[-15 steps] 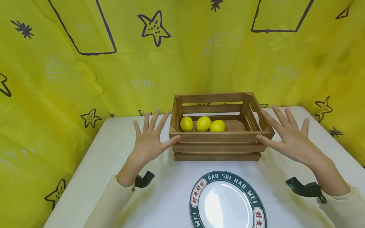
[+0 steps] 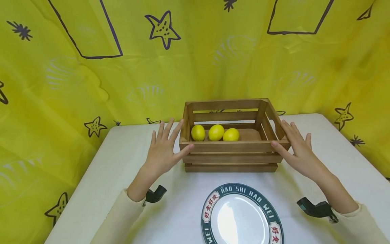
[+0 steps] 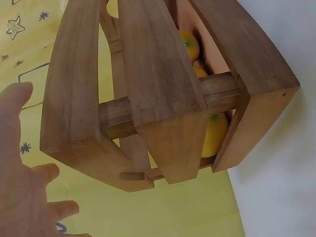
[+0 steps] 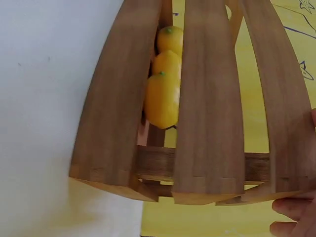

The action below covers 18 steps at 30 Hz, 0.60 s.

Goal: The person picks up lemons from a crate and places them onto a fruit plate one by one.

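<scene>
Fingers (image 2: 168, 130) on my left hand (image 2: 160, 152) and right hand (image 2: 299, 149) spread wide. The wooden crate (image 2: 228, 158) sits between them on the bench (image 2: 114, 159), long from hand to hand. My right hand looks nearer.

My left hand (image 2: 161, 154) and right hand (image 2: 301, 156) make two hands. Between them I have one wooden crate (image 2: 231, 158) holding three yellow fruits (image 2: 216, 132). One plate (image 2: 242, 218) lies nearer me than both hands. Beneath my hands I see one table (image 2: 100, 189); beyond them, one yellow cloth (image 2: 195, 67). At my wrists I count two black devices (image 2: 156, 194) and two pale sleeves (image 2: 120, 217).
</scene>
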{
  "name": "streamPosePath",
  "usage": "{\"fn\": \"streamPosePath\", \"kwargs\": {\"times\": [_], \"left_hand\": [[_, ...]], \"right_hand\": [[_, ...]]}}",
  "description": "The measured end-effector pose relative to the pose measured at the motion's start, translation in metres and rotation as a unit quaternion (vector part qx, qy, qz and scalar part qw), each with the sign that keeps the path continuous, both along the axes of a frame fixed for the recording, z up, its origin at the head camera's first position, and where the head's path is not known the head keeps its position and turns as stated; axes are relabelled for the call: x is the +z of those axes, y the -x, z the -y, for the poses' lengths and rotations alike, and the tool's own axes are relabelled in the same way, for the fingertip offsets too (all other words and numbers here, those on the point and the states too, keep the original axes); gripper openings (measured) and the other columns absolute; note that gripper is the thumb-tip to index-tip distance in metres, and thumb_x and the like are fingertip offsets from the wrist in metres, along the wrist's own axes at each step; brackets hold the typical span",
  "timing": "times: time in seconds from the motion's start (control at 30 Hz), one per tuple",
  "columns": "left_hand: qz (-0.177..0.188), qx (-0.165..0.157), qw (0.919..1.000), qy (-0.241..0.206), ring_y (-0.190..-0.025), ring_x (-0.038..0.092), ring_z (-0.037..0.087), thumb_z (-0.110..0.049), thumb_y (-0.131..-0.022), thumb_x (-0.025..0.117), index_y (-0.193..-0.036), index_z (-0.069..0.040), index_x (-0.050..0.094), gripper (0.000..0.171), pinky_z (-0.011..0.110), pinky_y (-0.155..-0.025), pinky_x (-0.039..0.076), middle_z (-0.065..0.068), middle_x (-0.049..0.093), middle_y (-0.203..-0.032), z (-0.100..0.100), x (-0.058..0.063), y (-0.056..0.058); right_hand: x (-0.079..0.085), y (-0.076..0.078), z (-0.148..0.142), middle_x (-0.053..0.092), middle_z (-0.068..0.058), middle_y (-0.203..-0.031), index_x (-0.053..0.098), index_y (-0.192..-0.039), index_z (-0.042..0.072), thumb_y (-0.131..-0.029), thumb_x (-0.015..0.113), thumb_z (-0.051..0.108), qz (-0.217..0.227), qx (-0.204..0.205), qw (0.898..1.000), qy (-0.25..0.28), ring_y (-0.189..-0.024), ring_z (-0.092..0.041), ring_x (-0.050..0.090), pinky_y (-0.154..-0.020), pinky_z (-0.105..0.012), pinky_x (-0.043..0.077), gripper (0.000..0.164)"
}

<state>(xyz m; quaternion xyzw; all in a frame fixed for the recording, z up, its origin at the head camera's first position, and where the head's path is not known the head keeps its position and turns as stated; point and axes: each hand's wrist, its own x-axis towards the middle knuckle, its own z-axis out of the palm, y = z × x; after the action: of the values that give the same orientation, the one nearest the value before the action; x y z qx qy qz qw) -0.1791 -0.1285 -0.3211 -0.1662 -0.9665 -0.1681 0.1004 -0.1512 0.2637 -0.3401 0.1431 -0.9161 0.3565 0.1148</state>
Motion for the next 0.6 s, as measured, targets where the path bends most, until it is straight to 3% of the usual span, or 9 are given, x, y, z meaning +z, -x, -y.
{"fn": "streamPosePath", "kwargs": {"times": [0.17,0.27,0.43,0.6], "left_hand": [[-0.01,-0.007,0.9996,-0.026,-0.149,0.003,0.038,-0.059,-0.092,0.053,-0.158,-0.026,0.014,0.082,0.064,-0.115,0.008,0.01,0.012,-0.163,0.0,0.0,0.003],[-0.029,-0.015,0.9985,-0.044,-0.148,0.012,0.041,-0.055,-0.093,0.055,-0.158,-0.024,0.015,0.082,0.062,-0.116,0.012,0.013,0.016,-0.162,0.0,0.001,0.006],[-0.064,-0.037,0.9953,-0.062,-0.143,0.026,0.04,-0.05,-0.093,0.057,-0.157,-0.023,0.015,0.081,0.061,-0.113,0.024,0.017,0.021,-0.158,0.0,0.004,0.01],[-0.071,-0.052,0.9925,-0.085,-0.139,0.033,0.039,-0.058,-0.095,0.048,-0.157,-0.02,0.017,0.079,0.063,-0.106,0.034,0.016,0.024,-0.158,-0.001,0.005,0.014]], "right_hand": [[-0.005,-0.003,0.002,0.009,-0.026,-0.16,0.009,-0.158,0.014,-0.1,0.053,0.029,0.047,-0.023,0.996,0.073,-0.143,-0.054,0.008,-0.1,-0.081,0.005,0.075],[-0.01,-0.004,0.005,0.012,-0.025,-0.159,0.009,-0.158,0.018,-0.099,0.055,0.026,0.068,-0.032,0.988,0.133,-0.136,-0.059,0.02,-0.094,-0.082,0.02,0.075],[-0.012,-0.003,0.007,0.012,-0.02,-0.16,0.013,-0.158,0.022,-0.099,0.058,0.023,0.077,-0.042,0.979,0.185,-0.13,-0.052,0.033,-0.097,-0.075,0.031,0.074],[-0.013,-0.002,0.008,0.009,-0.017,-0.162,0.012,-0.158,0.025,-0.099,0.057,0.023,0.077,-0.046,0.976,0.198,-0.131,-0.05,0.031,-0.1,-0.076,0.027,0.074]]}}
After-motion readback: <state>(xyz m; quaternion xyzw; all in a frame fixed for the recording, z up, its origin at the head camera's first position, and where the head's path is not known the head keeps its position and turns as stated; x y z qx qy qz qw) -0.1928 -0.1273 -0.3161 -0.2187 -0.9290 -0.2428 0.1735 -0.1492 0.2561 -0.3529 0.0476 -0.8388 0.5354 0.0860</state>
